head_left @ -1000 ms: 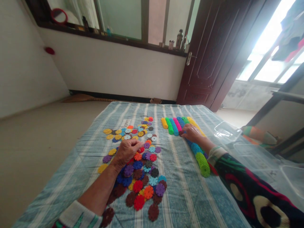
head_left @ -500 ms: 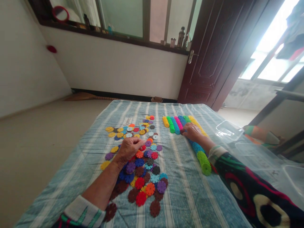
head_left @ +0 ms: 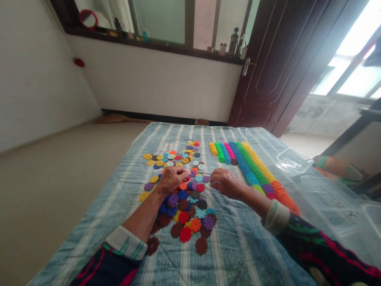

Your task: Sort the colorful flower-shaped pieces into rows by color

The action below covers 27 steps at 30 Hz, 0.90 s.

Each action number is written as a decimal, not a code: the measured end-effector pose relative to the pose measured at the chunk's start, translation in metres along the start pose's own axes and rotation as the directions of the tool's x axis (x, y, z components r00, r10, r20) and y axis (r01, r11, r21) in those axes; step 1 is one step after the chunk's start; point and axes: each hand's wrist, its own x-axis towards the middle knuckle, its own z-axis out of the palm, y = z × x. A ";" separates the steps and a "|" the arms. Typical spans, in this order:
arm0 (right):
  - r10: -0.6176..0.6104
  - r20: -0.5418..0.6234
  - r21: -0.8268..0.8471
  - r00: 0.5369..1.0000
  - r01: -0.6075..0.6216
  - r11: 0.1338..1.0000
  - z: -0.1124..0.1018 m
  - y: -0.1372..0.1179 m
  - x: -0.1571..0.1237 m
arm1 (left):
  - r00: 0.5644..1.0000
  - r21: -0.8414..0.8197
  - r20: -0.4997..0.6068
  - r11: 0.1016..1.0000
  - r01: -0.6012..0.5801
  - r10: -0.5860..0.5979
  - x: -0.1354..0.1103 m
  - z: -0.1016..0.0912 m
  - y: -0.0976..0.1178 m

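A heap of flat snowflake-shaped plastic discs (head_left: 190, 206) in many colours lies on a blue striped cloth (head_left: 238, 246). My left hand (head_left: 172, 179) rests on the heap with fingers curled in a pinch; what it grips is too small to name. My right hand (head_left: 224, 183) hovers just right of the heap, fingers bent, close to the left hand. Long rows of stacked discs (head_left: 253, 165) in yellow, green, blue, pink and orange lie to the right, apart from both hands.
Clear plastic boxes (head_left: 293, 161) sit at the cloth's right edge. A dark wooden door (head_left: 268, 63) and a window sill with bottles (head_left: 233, 41) stand behind. Bare floor (head_left: 53, 167) lies to the left.
My right hand left the stacked rows and moved left toward the heap and the left hand. The left hand stayed pinched on the heap. The view shifted a little.
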 end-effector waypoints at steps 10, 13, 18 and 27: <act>0.195 0.001 -0.097 0.981 -0.194 0.976 0.013 -0.010 0.021 | 0.998 0.046 0.049 0.998 -0.037 0.035 0.002 0.001 -0.009; 0.194 0.014 -0.086 0.981 -0.193 0.978 0.019 -0.011 0.023 | 0.998 0.043 0.043 0.998 -0.037 0.035 0.002 0.001 -0.010; 0.197 0.009 -0.062 0.980 -0.196 0.979 0.021 -0.010 0.023 | 0.998 0.068 0.051 0.997 -0.044 0.041 0.003 0.000 -0.009; 0.204 -0.013 -0.054 0.979 -0.205 0.977 0.016 -0.015 0.026 | 0.997 0.103 0.069 0.993 -0.050 0.043 0.006 -0.001 -0.007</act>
